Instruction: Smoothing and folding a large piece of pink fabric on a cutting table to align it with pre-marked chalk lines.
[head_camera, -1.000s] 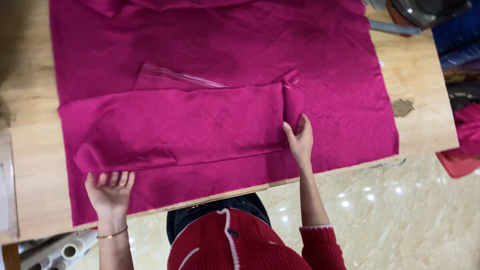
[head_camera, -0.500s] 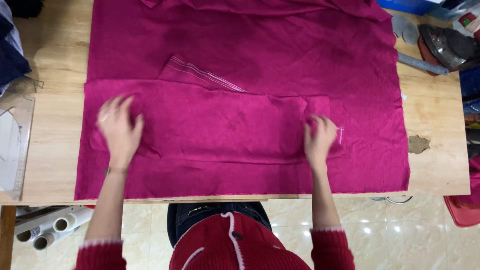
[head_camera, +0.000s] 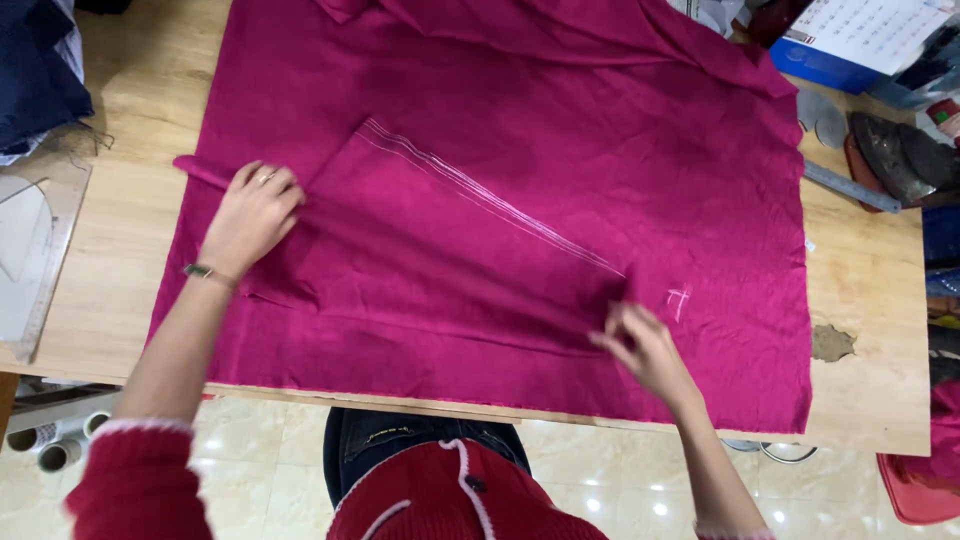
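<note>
Red white-trimmed sweater, dark jeans, wrist bracelet, perhaps 1 finger ring.
</note>
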